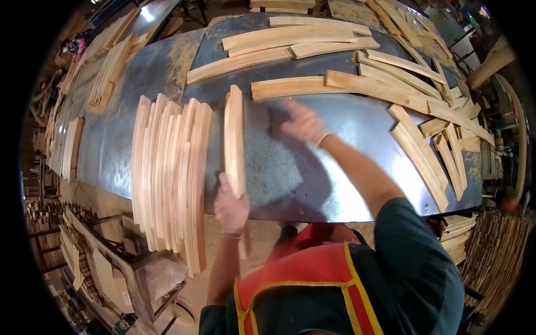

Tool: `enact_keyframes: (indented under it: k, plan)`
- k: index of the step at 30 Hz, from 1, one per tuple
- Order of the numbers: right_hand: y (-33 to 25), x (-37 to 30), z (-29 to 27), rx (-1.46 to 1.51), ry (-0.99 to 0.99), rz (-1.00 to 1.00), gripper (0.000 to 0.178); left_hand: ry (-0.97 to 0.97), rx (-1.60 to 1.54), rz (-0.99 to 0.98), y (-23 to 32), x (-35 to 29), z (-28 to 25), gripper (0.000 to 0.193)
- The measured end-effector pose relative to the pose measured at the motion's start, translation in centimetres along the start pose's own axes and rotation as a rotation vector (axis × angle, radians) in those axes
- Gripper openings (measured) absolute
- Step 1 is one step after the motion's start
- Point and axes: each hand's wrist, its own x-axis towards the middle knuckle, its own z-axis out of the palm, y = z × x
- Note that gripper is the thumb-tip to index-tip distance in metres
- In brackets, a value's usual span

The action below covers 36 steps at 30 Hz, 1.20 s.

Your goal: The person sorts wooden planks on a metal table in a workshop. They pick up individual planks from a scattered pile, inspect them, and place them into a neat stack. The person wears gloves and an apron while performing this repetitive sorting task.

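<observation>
My left hand is closed around the near part of a wooden board, which lies lengthwise away from me and sticks out past the table's near edge. Left of it, several boards stand on edge side by side in a tight row, also overhanging that edge. My right hand is over the metal tabletop, its fingers partly apart and a little blurred, holding nothing. Just beyond it lies another board, with a longer board overlapping its right end.
More boards lie along the table's far side. Loose, crossing pieces crowd the right side. A small group of boards stands at the far left. Below the left edge is a metal rack; stacked slats stand at the lower right.
</observation>
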Motion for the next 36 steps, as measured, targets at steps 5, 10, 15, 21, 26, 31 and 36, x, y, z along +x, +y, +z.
enact_keyframes:
  k: [5, 10, 15, 21, 26, 31, 36]
  plan:
    - [14.7, 4.7, -11.1, -0.700, -0.166, 0.274, 0.103, 0.520, 0.546, 0.186, -14.1, 2.8, 1.7, 0.088]
    - [17.8, 6.6, -13.4, -0.776, -0.289, 0.189, 0.105, 0.457, 0.583, 0.038, -13.8, 3.2, 2.5, 0.084]
    - [17.1, 10.4, -13.1, -0.630, -0.415, 0.180, 0.104, 0.386, 0.613, 0.106, -8.7, 3.6, 0.3, 0.084]
    - [14.5, 2.8, -9.2, 0.907, -0.671, 0.307, 0.106, 0.028, -0.170, 0.296, 5.2, 1.3, 4.3, 0.086]
    - [4.5, -6.1, -1.6, 1.464, -0.518, 0.480, 0.089, -0.519, -1.242, -0.124, 11.2, 4.1, 7.3, 0.097]
    - [3.8, -7.7, 5.4, 1.524, -0.459, 0.673, 0.070, -0.332, -0.990, -0.076, 4.3, 2.7, 5.0, 0.071]
    - [-3.0, -7.2, 9.1, 0.552, -0.355, 0.521, 0.043, -0.221, -0.317, -0.015, -4.7, -4.4, -2.3, 0.067]
